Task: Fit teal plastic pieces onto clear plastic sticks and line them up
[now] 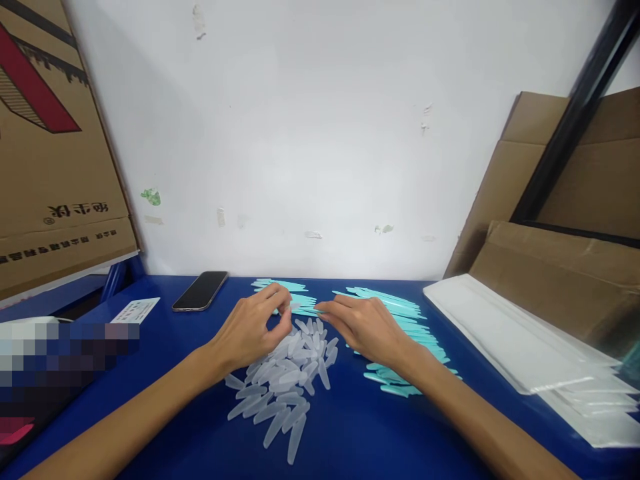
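The left hand (253, 327) pinches a small piece over the caps (285, 383), a clear heap at 6 o'clock on the counter (350, 433). The right hand (367, 327) rests with fingers half curled on the teal sticks (400, 313), and whether it holds one cannot be told. A wrist brushing the loose caps could scatter them toward the counter edge. The phone (200, 291) lies at 10 o'clock.

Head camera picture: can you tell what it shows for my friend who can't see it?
Two bare hands, left hand and right hand, meet fingertip to fingertip over a pile of frosted clear plastic caps on a blue table. Thin turquoise sticks lie under the right hand, a dark phone sits far left, and clear plastic sleeves lie right.
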### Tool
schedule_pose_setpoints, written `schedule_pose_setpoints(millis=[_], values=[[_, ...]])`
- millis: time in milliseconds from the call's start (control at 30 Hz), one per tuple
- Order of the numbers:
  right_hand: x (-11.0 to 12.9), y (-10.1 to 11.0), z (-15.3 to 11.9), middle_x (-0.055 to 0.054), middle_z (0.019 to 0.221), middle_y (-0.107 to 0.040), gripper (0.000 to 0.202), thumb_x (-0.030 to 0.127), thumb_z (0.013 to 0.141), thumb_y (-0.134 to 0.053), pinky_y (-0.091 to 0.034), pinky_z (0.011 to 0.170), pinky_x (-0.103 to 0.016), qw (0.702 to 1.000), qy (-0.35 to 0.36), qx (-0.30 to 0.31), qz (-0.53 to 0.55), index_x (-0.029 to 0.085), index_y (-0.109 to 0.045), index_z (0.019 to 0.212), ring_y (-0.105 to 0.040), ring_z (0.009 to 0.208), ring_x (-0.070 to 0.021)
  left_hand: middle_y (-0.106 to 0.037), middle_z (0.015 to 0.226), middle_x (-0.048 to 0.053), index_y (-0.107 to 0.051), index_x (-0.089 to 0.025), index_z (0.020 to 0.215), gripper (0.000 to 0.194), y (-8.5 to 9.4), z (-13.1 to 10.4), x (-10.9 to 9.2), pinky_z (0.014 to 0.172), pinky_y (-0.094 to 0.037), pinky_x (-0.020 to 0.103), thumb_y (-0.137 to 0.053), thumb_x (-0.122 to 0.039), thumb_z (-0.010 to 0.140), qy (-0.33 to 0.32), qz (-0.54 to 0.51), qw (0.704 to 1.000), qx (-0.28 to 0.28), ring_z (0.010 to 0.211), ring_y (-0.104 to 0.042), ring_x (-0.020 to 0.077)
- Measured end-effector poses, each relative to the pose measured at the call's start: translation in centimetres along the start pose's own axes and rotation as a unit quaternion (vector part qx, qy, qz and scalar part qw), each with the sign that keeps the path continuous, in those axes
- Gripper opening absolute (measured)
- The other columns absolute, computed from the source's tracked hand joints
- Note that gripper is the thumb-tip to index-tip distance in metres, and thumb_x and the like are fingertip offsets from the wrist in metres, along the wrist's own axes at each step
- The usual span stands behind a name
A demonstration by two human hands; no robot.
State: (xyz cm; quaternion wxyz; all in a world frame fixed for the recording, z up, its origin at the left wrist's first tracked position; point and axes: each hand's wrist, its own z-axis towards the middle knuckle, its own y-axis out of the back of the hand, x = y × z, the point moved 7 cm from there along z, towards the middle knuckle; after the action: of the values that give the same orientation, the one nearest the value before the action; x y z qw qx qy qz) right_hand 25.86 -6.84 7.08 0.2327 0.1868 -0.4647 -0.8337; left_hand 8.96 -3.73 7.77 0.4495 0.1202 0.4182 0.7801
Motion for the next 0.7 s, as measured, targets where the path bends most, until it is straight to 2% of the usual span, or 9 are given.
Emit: schedule_pose_setpoints(millis=[100, 200, 300, 467, 567, 700], values=[[-0.1, 0.0, 0.0, -0.001, 0.084, -0.067, 0.029, 0.036, 0.105, -0.039, -0.02, 0.054, -0.027, 1.0, -0.001, -0.002, 0.003, 0.027, -0.063, 0.119, -0.057, 0.064, -0.0121, -0.069, 0.102, 0.005, -0.051, -0.019, 0.074, 0.013, 0.2, 0.0, 0.5, 0.064, -0.05, 0.025, -0.048, -0.016, 0.086, 0.014, -0.055, 0.998, -0.012, 0.074, -0.065, 0.0136], [-0.1, -0.1, 0.0, -0.002, 0.083, -0.068, 0.031, 0.037, 0.105, -0.038, -0.021, 0.054, -0.027, 1.0, -0.002, -0.005, 0.006, 0.026, -0.063, 0.119, -0.057, 0.064, -0.0122, -0.069, 0.082, 0.002, -0.043, -0.02, 0.067, 0.018, 0.0, -0.1, 0.9, 0.062, -0.049, 0.023, -0.048, -0.014, 0.083, 0.026, -0.086, 0.996, 0.002, 0.078, -0.068, 0.0159], [-0.1, 0.0, 0.0, -0.002, 0.084, -0.069, 0.03, 0.036, 0.105, -0.039, -0.022, 0.054, -0.027, 1.0, 0.0, -0.009, 0.014, 0.026, -0.064, 0.119, -0.058, 0.064, -0.0121, -0.062, 0.063, -0.002, -0.039, -0.021, 0.064, 0.022, -0.4, -0.1, 1.0, 0.053, -0.042, 0.02, -0.047, -0.014, 0.083, 0.036, -0.09, 0.995, 0.015, 0.07, -0.066, 0.0143], [-0.1, 0.0, 0.0, -0.001, 0.083, -0.069, 0.03, 0.037, 0.105, -0.04, -0.023, 0.054, -0.027, 1.0, -0.001, -0.007, 0.019, 0.027, -0.065, 0.118, -0.058, 0.063, -0.0118, -0.044, 0.051, -0.006, -0.033, -0.021, 0.061, 0.029, -0.6, 0.0, 1.1, 0.047, -0.034, 0.02, -0.046, -0.018, 0.087, 0.033, -0.064, 0.997, 0.009, 0.054, -0.058, 0.0105], [0.0, 0.0, 0.0, -0.001, 0.084, -0.069, 0.03, 0.036, 0.105, -0.039, -0.023, 0.053, -0.027, 1.0, 0.0, -0.003, 0.014, 0.026, -0.065, 0.118, -0.058, 0.063, -0.0116, -0.036, 0.052, -0.008, -0.031, -0.021, 0.065, 0.031, -0.9, -0.1, 1.8, 0.046, -0.03, 0.02, -0.045, -0.022, 0.093, 0.042, -0.046, 0.998, 0.016, 0.045, -0.047, 0.0069], [0.0, 0.0, 0.0, -0.001, 0.083, -0.068, 0.03, 0.036, 0.105, -0.04, -0.024, 0.054, -0.027, 1.0, 0.0, -0.002, 0.013, 0.026, -0.065, 0.118, -0.058, 0.064, -0.0116, -0.048, 0.063, -0.006, -0.042, -0.021, 0.076, 0.026, -1.1, -0.2, 1.9, 0.05, -0.034, 0.021, -0.046, -0.031, 0.099, 0.023, -0.042, 0.999, 0.022, 0.052, -0.045, 0.0085]])
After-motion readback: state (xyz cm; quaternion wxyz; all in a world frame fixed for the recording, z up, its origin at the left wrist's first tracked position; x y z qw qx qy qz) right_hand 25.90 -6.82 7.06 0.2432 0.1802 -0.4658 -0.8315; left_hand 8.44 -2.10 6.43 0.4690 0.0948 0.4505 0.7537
